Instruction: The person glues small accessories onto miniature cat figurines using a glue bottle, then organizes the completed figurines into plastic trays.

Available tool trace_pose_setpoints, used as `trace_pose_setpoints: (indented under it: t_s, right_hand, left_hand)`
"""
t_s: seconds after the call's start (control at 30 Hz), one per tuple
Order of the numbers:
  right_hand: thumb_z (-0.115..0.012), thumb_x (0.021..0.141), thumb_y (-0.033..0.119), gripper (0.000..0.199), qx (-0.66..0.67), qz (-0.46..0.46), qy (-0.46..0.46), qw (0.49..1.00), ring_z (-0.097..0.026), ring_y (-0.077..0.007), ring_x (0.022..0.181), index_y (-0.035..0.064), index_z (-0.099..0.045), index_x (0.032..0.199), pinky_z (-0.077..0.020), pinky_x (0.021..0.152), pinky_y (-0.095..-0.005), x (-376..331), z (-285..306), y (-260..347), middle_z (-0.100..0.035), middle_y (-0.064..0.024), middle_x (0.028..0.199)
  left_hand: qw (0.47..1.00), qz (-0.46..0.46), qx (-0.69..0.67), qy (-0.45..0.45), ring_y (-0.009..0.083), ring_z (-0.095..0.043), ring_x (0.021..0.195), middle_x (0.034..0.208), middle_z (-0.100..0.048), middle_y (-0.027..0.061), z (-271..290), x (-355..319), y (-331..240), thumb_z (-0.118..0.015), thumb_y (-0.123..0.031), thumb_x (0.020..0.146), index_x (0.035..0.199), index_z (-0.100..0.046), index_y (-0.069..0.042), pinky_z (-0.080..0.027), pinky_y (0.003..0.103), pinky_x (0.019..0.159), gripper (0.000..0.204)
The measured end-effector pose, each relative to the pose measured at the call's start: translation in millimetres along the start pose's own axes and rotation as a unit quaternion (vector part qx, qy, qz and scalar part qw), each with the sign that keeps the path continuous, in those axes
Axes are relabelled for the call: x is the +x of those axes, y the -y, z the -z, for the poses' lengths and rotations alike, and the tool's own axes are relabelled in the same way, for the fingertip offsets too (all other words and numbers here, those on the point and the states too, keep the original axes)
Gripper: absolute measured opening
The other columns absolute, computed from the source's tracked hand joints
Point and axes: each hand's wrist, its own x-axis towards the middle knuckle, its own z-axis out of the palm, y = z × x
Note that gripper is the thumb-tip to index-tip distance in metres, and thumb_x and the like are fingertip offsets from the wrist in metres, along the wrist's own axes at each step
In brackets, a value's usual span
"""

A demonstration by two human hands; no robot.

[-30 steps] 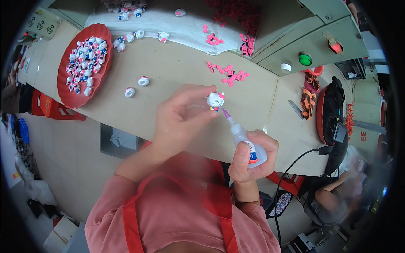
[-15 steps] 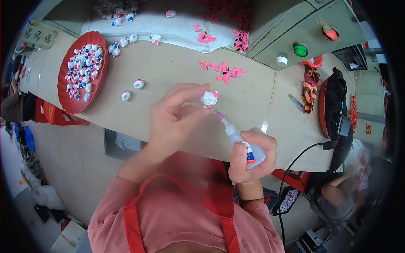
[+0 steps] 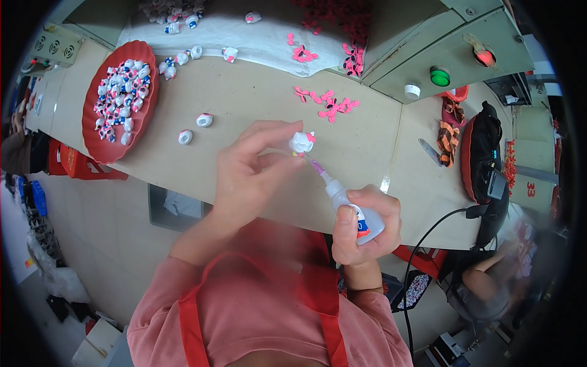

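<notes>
Between the thumb and fingers of my left hand (image 3: 251,171) is a small white figurine head (image 3: 302,142) with a pink bow-like patch. My right hand (image 3: 370,226) wraps round a translucent glue bottle (image 3: 338,194), tilted up to the left. Its purple nozzle with a thin needle tip (image 3: 318,167) points at the underside of the figurine head; whether it touches I cannot tell. Two loose white heads (image 3: 204,120) lie on the table left of my left hand. Beyond my hands, small pink pieces (image 3: 333,107) are scattered on the tabletop.
A red scalloped dish (image 3: 151,92) full of white, pink and blue figurine parts stands at the left. White cloth (image 3: 269,55) at the back carries more parts. On the right are a control panel (image 3: 440,76), a blade (image 3: 429,151), a black bag (image 3: 480,147) and a cable (image 3: 422,244). A person (image 3: 489,281) sits at lower right.
The view has shifted slightly, so the table things sit a little differently in the picture. Both hands keep their holds on the figurine head and the glue bottle.
</notes>
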Motion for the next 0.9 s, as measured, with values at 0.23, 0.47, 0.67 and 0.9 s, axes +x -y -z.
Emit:
trace_pose_setpoints:
  t_s: [0.23,0.47,0.67,0.9]
  right_hand:
    - [-0.060,0.063,-0.007,0.028,0.001,0.010,-0.014,1.000,-0.053,-0.0173,0.046,-0.0029,-0.050,0.089,-0.0415,0.042,-0.0258,-2.3,3.1,-3.1,-0.059,-0.0090,0.067]
    - [-0.060,0.063,-0.008,0.028,-0.001,0.012,-0.022,1.000,-0.052,-0.0170,0.046,-0.0031,-0.051,0.089,-0.0408,0.042,-0.0253,0.1,4.6,-3.9,-0.058,-0.0093,0.065]
    - [-0.058,0.064,-0.007,0.026,-0.015,0.010,-0.029,0.999,-0.052,-0.0163,0.046,-0.0034,-0.051,0.089,-0.0407,0.042,-0.0246,1.0,9.3,-5.6,-0.057,-0.0091,0.063]
    - [-0.060,0.073,0.004,0.019,0.005,-0.048,-0.029,0.998,-0.053,-0.0138,0.055,-0.0033,-0.053,0.089,-0.0425,0.050,-0.0233,-1.0,0.9,3.3,-0.059,-0.0095,0.072]
  left_hand:
    - [0.989,0.108,-0.102,0.017,0.0086,-0.057,0.083,0.094,-0.062,0.0072,1.8,2.3,-1.7,-0.058,0.007,0.078,0.114,-0.054,0.003,-0.047,0.021,0.070,0.037]
    - [0.984,0.127,-0.118,0.029,0.0096,-0.058,0.085,0.098,-0.062,0.0078,-1.0,2.4,-2.2,-0.058,0.006,0.078,0.114,-0.053,0.003,-0.047,0.022,0.073,0.037]
    - [0.981,0.131,-0.137,0.031,0.0146,-0.058,0.095,0.105,-0.060,0.0110,-0.6,3.1,-0.9,-0.058,0.010,0.076,0.114,-0.053,0.004,-0.047,0.025,0.079,0.040]
    - [0.983,0.116,-0.142,0.016,0.0135,-0.058,0.092,0.103,-0.061,0.0099,1.2,3.2,-0.3,-0.058,0.008,0.077,0.114,-0.053,0.005,-0.047,0.025,0.079,0.038]
